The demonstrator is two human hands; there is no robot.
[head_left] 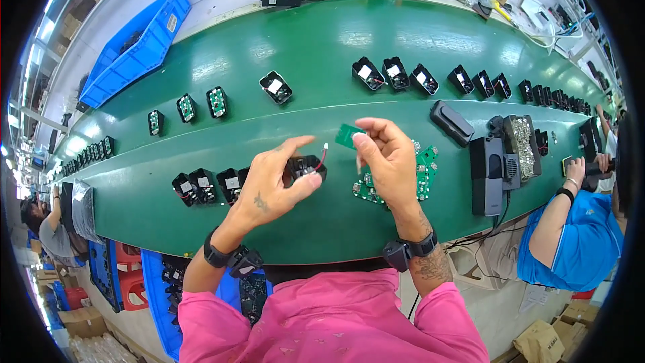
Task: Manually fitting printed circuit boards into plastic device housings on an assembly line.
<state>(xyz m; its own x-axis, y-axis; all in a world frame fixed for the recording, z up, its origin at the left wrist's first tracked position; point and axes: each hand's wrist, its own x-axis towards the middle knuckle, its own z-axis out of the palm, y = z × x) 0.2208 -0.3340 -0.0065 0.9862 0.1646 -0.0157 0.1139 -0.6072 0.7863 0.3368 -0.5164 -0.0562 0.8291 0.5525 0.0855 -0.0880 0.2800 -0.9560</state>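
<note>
In my left hand (274, 181) is a small black plastic housing (310, 167), gripped between thumb and fingers. A thin red wire with a white connector (326, 146) sticks up from it. My right hand (386, 161) pinches a green circuit board (348, 136) by its edge, a little above and to the right of the housing; the two are apart. Beneath and beside my right hand lies a pile of green circuit boards (424, 171) on the green table (289, 228). Just left of my left hand stand several black housings (201, 185) with white-labelled parts inside.
Farther back, more housings (368, 72) line the table, some with boards fitted (216, 102). A blue crate (138, 47) stands at the back left. To the right are a grey-black device (487, 175), a black case (451, 123) and a tray of small metal parts (522, 144). A co-worker in blue (571, 238) sits at right.
</note>
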